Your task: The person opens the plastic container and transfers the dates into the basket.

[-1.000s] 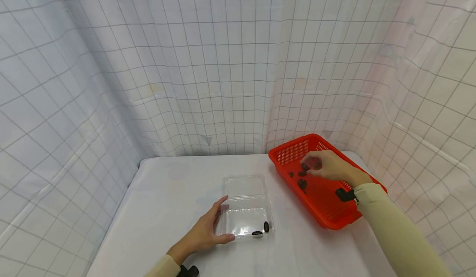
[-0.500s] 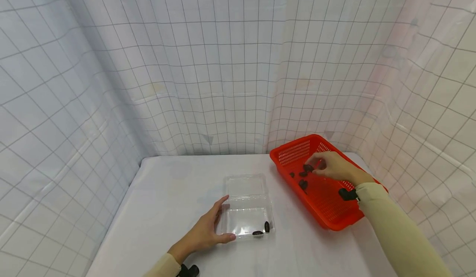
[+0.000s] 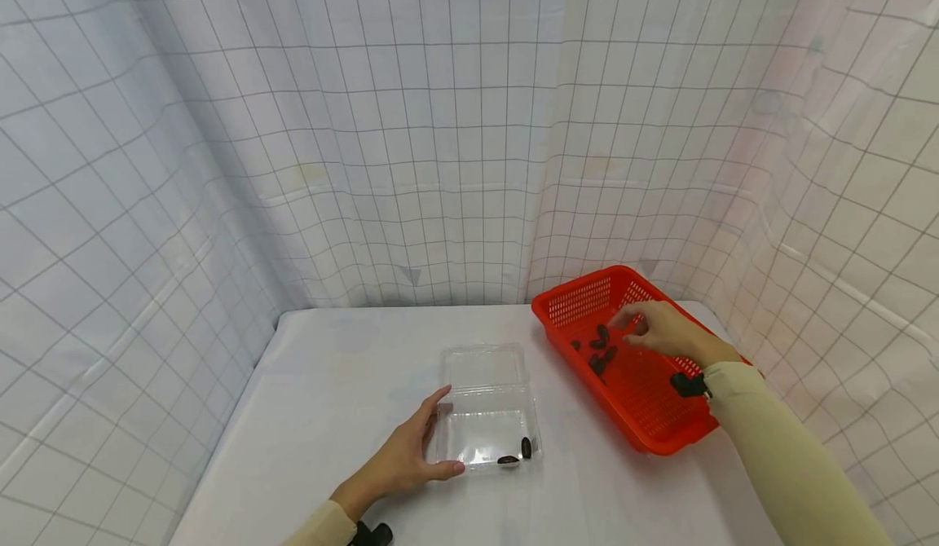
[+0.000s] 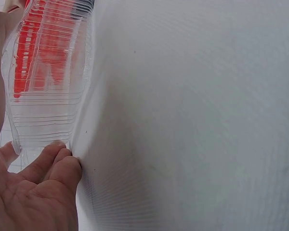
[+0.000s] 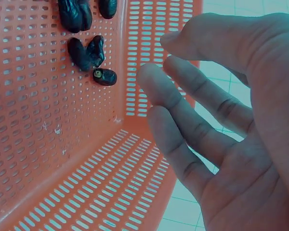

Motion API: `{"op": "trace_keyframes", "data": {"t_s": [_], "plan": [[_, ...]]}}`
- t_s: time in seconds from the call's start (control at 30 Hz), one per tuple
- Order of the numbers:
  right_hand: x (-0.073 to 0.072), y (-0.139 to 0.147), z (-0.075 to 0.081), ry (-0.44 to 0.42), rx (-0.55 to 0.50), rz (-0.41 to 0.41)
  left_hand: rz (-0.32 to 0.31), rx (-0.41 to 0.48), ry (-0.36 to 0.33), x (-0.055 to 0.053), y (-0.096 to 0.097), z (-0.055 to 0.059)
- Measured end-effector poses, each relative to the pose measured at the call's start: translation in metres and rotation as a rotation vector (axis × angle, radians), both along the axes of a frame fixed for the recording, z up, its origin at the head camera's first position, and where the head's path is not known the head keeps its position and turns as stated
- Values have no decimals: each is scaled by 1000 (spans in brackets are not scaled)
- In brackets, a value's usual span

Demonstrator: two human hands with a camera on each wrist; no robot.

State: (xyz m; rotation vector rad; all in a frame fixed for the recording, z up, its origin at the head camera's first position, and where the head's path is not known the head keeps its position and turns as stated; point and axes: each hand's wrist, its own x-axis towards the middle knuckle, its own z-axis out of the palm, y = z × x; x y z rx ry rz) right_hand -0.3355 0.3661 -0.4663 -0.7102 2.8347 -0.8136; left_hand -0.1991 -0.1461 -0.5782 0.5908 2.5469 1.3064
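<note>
My left hand (image 3: 399, 456) holds the left side of a clear plastic clamshell box (image 3: 480, 432), thumb at its front edge and index finger by the hinge. The box stands with its lid (image 3: 482, 364) folded back. Two dark oval fruits (image 3: 508, 460), resembling dates, lie in its front right corner. Over a red plastic basket (image 3: 653, 416) hovers my right hand (image 3: 663, 330), fingers loosely bent with nothing between them. More dark, wrinkled fruits (image 5: 86, 54) lie on the basket floor beside its fingertips; one small fruit (image 5: 105, 77) shows a pale stem end.
A white cloth-covered table (image 3: 345, 375) carries the box and the basket, the basket slanting at the right. White grid-patterned curtains (image 3: 411, 138) enclose the back and both sides. Black camera mounts (image 3: 688, 384) sit on both wrists.
My right hand has drawn slightly right, away from the dark fruits it was touching. These fruits have shifted and lie a little differently in the basket. The left hand and box stay put.
</note>
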Motion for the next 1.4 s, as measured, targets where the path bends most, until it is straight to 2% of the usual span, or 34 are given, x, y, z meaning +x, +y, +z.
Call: {"op": "trace_keyframes", "data": {"t_s": [0.4,0.57,0.93,1.17,1.23,1.4], "plan": [[10,-16,5,80,18,32,2,-2,-3,-1,-1,0],[20,-31,14,86,16,47,-3,1,-1,-1,-1,-1],[38,-73,24,97,-36,224,-9,1,-3,-2,-1,-1],[50,-104,26,162,32,328,-8,-2,-5,-3,-2,0],[52,-114,24,149,38,369,-9,-1,-6,-3,-2,0],[58,-139,17,51,93,451,-5,-2,-14,-3,-2,-2]]}}
